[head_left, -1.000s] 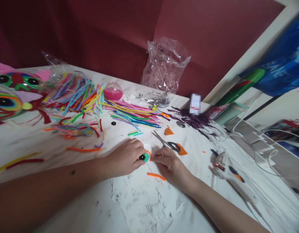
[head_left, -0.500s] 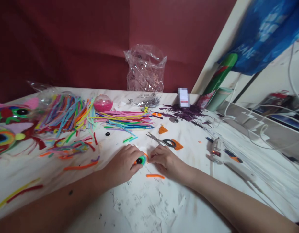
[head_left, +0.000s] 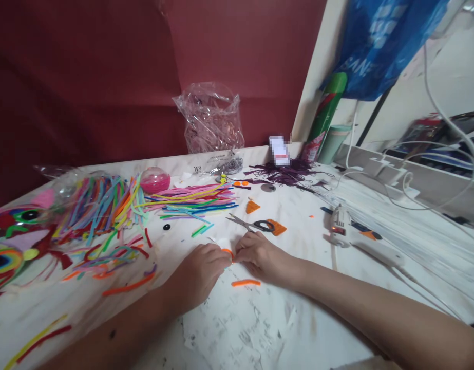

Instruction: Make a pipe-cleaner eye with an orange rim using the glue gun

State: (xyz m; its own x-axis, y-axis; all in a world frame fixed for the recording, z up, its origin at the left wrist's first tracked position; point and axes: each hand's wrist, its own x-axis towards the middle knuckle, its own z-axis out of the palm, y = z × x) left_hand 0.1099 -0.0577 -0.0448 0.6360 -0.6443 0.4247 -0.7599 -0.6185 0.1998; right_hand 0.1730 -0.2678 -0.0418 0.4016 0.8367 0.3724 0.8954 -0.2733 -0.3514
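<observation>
My left hand (head_left: pixel 202 272) is closed over a small round craft eye, whose disc its fingers now cover almost wholly. Between the two hands an orange pipe cleaner (head_left: pixel 228 252) shows as a short curve along the eye's rim. The fingertips of my right hand (head_left: pixel 263 257) pinch at the right end of that orange strip. Just below the hands a loose orange pipe cleaner piece (head_left: pixel 246 282) lies beside the marked white paper (head_left: pixel 237 324). Black-handled scissors (head_left: pixel 246 222) rest partly open beyond my right hand, touching an orange felt piece (head_left: pixel 277 227).
Bundled pipe cleaners (head_left: pixel 94 205) and loose offcuts (head_left: pixel 109 254) spread over the left, near decorated faces (head_left: pixel 13 257). On the right lies a glue gun (head_left: pixel 367 244) with its cord. Purple tassels (head_left: pixel 279 173), a clear bag (head_left: pixel 213 118) and a power strip (head_left: pixel 391 180) are farther back.
The left hand has turned over the eye, hiding its green and blue rings and black centre. The right hand keeps its pinch at the rim. The view has shifted slightly right.
</observation>
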